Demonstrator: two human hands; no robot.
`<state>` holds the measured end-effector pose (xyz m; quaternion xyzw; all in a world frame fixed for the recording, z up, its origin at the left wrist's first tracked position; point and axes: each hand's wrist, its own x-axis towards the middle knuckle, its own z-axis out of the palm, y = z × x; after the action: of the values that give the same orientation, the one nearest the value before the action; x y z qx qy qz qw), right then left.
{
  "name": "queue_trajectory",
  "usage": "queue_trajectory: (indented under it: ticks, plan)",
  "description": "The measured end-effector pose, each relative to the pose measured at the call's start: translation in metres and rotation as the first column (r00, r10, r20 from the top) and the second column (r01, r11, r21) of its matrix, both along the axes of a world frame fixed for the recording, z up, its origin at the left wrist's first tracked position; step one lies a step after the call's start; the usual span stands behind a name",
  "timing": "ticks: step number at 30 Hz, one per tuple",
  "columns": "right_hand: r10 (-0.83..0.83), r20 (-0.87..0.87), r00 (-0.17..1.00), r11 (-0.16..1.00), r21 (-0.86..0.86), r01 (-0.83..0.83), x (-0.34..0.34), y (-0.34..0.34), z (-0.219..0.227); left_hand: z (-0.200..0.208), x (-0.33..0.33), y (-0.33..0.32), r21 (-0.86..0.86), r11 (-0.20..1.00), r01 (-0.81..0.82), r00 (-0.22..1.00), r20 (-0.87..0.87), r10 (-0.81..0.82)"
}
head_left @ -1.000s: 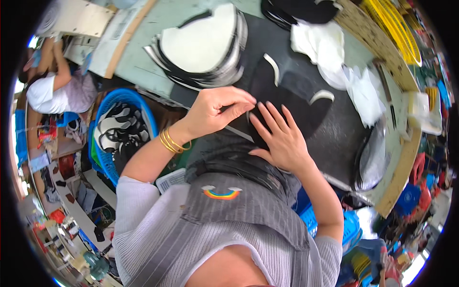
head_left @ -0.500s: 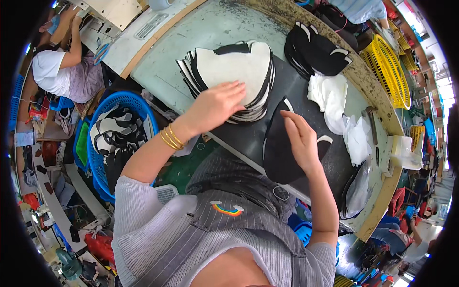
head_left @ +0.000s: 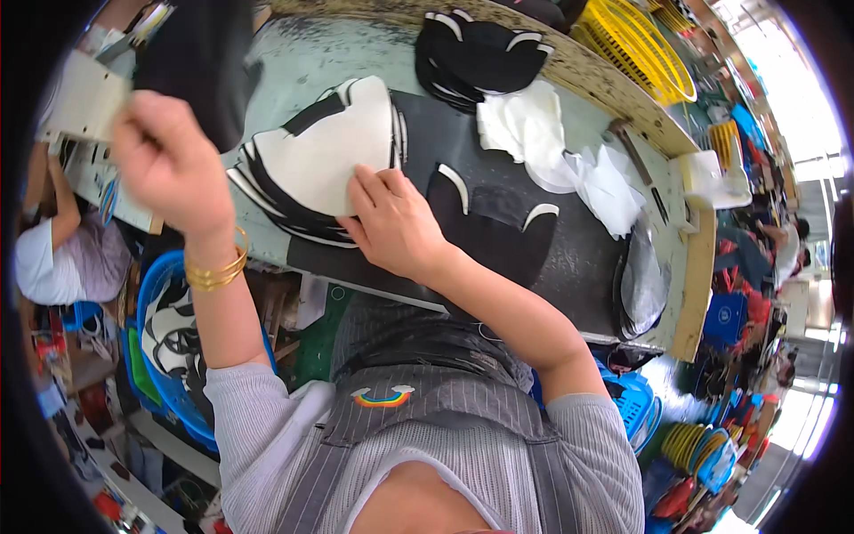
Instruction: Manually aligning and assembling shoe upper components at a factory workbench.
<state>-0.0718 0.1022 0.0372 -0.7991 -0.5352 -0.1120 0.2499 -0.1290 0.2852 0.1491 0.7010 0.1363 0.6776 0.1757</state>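
Observation:
My left hand [head_left: 173, 160] is raised at the far left, its fingers closed at the edge of a black cut piece [head_left: 200, 62] that hangs in the air, blurred by motion. On the table lies a stack of curved shoe-upper pieces, with a white piece [head_left: 325, 147] on top and black and white edges fanned out at its left. My right hand [head_left: 391, 218] rests on the lower right part of that stack, thumb and fingers apart, touching the white surface. Right of this hand, a black piece with two white curved strips [head_left: 503, 236] lies on the dark mat [head_left: 583, 276].
Farther back sits a stack of black pieces [head_left: 476, 58]. Crumpled white sheets [head_left: 525, 125] and a hammer [head_left: 632, 151] lie toward the right rim. A blue basket [head_left: 165, 383] of cut pieces stands at the left; a yellow basket [head_left: 636, 49] is beyond the table.
My left hand has left the stack and swung up to the left with a black piece. My right hand has moved from the black piece on the mat onto the stack. The view has shifted.

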Motion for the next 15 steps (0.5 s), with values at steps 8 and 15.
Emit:
queue_trajectory:
  ticks: [8, 15]
  plan:
    - [-0.359, -0.574, 0.736, 0.87, 0.082, 0.487, 0.099, -0.119, 0.004, -0.046, -0.001, -0.14, 0.287, 0.503, 0.815, 0.561, -0.605, -0.564]
    - [-0.598, -0.358, 0.717, 0.798, -0.182, 0.575, 0.159, -0.221, -0.028, -0.102, -0.002, -0.188, -0.293, 0.413, 0.863, -0.074, -0.88, -0.469]
